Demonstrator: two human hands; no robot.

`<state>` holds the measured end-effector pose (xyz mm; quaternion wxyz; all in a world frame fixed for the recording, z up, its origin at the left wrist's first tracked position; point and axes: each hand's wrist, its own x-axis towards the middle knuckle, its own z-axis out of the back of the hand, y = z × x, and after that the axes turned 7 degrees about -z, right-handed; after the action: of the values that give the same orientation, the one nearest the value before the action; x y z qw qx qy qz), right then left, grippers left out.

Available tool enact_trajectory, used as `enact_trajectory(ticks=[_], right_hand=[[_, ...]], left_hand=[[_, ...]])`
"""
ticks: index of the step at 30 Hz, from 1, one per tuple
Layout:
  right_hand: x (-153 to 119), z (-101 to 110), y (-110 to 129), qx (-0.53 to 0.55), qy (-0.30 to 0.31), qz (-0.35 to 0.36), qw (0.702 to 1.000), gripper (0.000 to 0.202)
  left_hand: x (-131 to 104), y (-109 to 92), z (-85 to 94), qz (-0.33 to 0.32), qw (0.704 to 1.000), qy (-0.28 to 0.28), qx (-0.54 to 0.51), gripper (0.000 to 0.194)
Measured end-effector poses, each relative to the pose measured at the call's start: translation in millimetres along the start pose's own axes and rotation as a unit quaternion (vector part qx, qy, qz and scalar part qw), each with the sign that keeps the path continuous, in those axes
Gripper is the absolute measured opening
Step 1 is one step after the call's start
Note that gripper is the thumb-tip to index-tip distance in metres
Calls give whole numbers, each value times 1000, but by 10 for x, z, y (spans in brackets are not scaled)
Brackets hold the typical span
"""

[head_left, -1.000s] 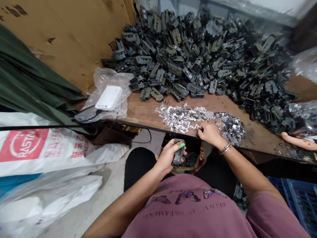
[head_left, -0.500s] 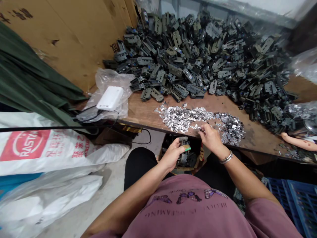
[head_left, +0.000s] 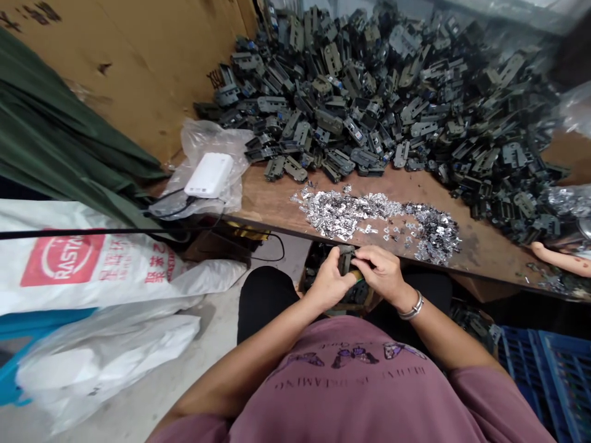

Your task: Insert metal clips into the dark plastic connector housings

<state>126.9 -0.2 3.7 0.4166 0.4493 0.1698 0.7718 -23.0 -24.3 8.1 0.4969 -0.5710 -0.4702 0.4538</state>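
My left hand (head_left: 329, 284) is closed around a dark grey plastic housing (head_left: 345, 259), held just below the table's front edge. A yellow-green band (head_left: 356, 275) shows at the tip of my left thumb. Against the housing's right side, my right hand (head_left: 382, 271) has thumb and forefinger pinched together; whatever they hold is too small and hidden to make out. Just beyond my hands, a pile of small shiny metal pieces (head_left: 335, 212) lies on the table, with a darker pile of small metal pieces (head_left: 436, 234) to its right.
A large heap of grey plastic housings (head_left: 369, 104) covers the back of the wooden table (head_left: 263, 197). A white power bank (head_left: 209, 176) lies on clear plastic at left. Below my hands stands a box of dark parts (head_left: 318, 255). Blue crates (head_left: 554, 369) sit at lower right.
My right hand has moved from the edge of the shiny metal pile down and left to the housing. My left hand keeps hold of the housing, now slightly higher.
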Motion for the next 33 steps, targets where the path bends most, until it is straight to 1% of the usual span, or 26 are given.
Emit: enact_trajectory(ticks=[5,8,11,14,17,20,22,23,25,26,29,31,33], right_hand=[[-27,-7,5,-9,1,16,1000,10],[-48,-14,-2,-31,10,20,999,12],[-85,-35,-15,-62,17,1,998,13],[-146,-75,-39,-69,17,-13,997,16],[-209,-111,-66,-87,32,11,996,21],[-216,-96,-61,-90,66,54,992,25],[-180,-54,-32,-50,85,64,993,22],[-159,-27,-12,-26,88,58,994,20],[-134,23,27,7,73,22,997,20],[-136,41,44,13,59,-6,998,22],[-205,54,76,19,32,-82,996,28],[-275,35,89,21,45,-97,994,26],[-332,12,101,20,60,-85,994,21]], left_hand=[[-1,-5,-1,2,1000,-17,12,31],[-5,-4,-1,4,999,-25,35,30],[-13,11,0,3,997,-37,65,28],[-32,41,6,-2,994,-42,96,28],[-67,49,24,-13,985,-45,163,29],[-109,10,58,1,969,-25,245,30],[-129,-31,86,16,963,3,268,32],[-136,-50,102,14,962,15,271,34],[-144,-77,137,-22,963,27,267,43],[-146,-85,158,-48,963,27,265,43],[-151,-97,228,-116,956,-8,268,19],[-157,-113,272,-142,952,-41,268,22],[-166,-144,308,-161,950,-66,261,26]])
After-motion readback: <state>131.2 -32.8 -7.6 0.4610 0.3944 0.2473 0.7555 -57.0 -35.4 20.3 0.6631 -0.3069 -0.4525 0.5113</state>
